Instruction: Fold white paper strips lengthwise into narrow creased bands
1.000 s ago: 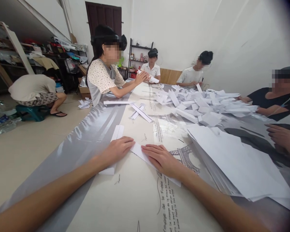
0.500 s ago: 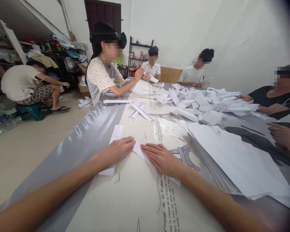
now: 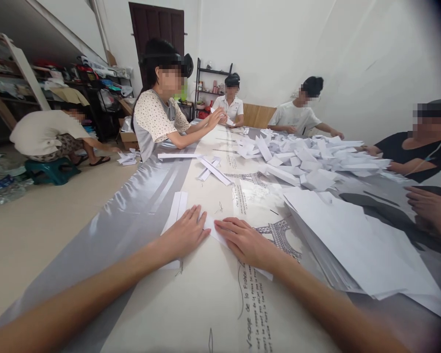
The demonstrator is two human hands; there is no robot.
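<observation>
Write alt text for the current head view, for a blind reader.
A person's left hand and right hand rest on a white paper strip on a printed tablecloth. To the right lie a stack of white paper and, farther off, a heap of folded papers; other people are nearby.

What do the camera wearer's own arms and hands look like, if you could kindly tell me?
The left hand and the right hand are bare, without gloves; no ring, watch or bracelet shows. The left forearm and right forearm are bare too, with no sleeve in view. No cables or markings can be made out on them.
</observation>
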